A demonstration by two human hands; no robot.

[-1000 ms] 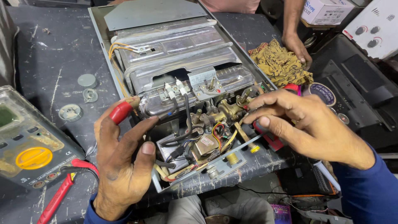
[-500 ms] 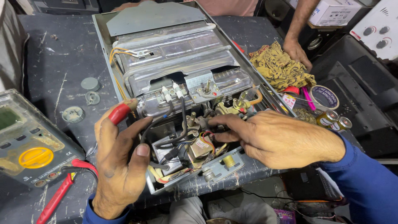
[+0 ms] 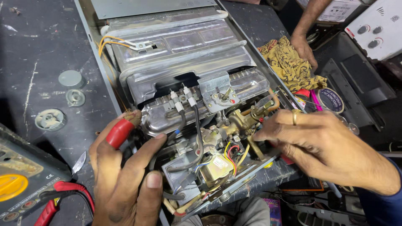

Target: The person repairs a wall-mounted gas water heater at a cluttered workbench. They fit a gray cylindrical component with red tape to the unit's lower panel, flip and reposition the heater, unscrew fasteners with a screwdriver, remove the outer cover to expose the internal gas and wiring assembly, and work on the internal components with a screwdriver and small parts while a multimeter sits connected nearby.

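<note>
Nearest, the left hand (image 3: 125, 184) grips a red-handled tool (image 3: 118, 133), its thumb against the opened water heater (image 3: 184, 83) of dull, dented sheet metal. Right of it, the right hand (image 3: 322, 144) pinches its fingertips narrowly around the brass valve fitting (image 3: 240, 123). Farther right lies a crumpled yellow rag (image 3: 289, 65) under another person's hand (image 3: 303, 48).

Inside the opened gas water heater (image 3: 180, 46), the lower bay is crowded: black hoses (image 3: 197, 138), coloured wires and brass valve fittings (image 3: 236, 123) fill the gap between the left hand (image 3: 125, 180) and the right hand (image 3: 322, 146). Left of the heater, bare tabletop (image 3: 37, 54) offers passage (three round caps (image 3: 71, 78) lie there), narrowing toward a multimeter (image 3: 21, 175). Right of the heater, a yellow rag (image 3: 287, 62) and another person's hand (image 3: 303, 48) block the edge.
</note>
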